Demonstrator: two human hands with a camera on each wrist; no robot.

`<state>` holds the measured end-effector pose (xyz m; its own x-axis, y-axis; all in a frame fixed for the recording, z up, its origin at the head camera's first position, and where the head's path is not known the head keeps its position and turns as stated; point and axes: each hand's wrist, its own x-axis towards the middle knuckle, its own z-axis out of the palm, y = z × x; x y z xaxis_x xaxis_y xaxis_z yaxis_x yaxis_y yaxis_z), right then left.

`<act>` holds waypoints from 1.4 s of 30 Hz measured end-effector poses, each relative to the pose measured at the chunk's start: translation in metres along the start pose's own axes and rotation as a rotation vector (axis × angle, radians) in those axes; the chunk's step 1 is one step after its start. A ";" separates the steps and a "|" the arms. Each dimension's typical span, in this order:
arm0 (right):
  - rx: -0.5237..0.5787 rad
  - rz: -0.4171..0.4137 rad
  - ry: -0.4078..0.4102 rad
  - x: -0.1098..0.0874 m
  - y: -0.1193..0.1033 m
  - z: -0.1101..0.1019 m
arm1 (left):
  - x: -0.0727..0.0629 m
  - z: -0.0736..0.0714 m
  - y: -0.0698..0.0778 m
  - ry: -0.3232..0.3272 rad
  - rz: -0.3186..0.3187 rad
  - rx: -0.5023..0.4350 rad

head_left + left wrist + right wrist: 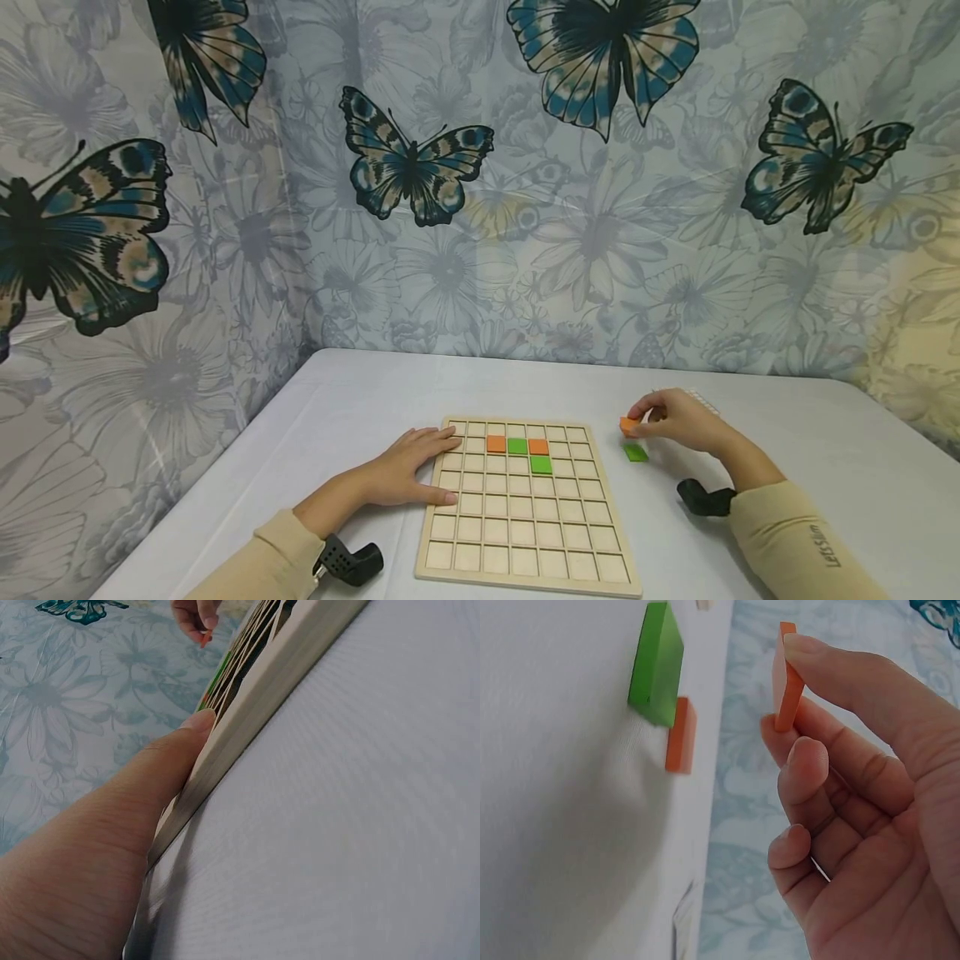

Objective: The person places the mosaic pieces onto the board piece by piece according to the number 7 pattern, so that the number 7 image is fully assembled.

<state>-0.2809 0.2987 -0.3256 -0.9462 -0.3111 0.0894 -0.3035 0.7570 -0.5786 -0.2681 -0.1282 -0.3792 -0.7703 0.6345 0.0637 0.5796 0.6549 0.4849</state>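
Placing of the coloured tiles looks, in my judgement, to be at an early stage: four of them lie in the wooden board [521, 532] at the lower centre of the head view, and most of its cells show only bare pale wood. In the second row from the top are a left orange tile [496, 443], an upper green tile [517, 446] and a right orange tile [538, 447], side by side; a lower green tile [541, 465] sits directly under the last one. Outside the board remain the held orange tile [790, 694], a loose green tile [636, 452] and, seen in the right wrist view, a loose orange tile [679, 739], both loose ones on the desk [352, 408]; whether others are waiting, I cannot tell. The tiles are square, flat and of one plain bright colour each, with quite sharp corners; the held one shows a thin edge to the right wrist camera. The right hand [682, 421], at the right of the head view, pinches it between thumb and index finger, with the other fingers loosely bent. The left hand [401, 471] is spread and grasps nothing; its fingertips and thumb rest on the board's left edge.
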 end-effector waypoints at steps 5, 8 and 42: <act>-0.007 -0.025 -0.018 0.003 -0.009 0.003 | 0.000 -0.001 0.001 0.000 0.000 -0.002; -0.028 -0.036 -0.024 0.005 -0.012 0.005 | 0.000 -0.001 0.001 -0.002 0.002 -0.004; -0.049 -0.268 -0.067 0.008 -0.069 0.033 | 0.000 0.001 -0.001 0.002 -0.004 -0.007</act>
<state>-0.2638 0.2255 -0.3118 -0.8225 -0.5399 0.1788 -0.5483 0.6692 -0.5015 -0.2684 -0.1281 -0.3804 -0.7729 0.6313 0.0634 0.5748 0.6543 0.4914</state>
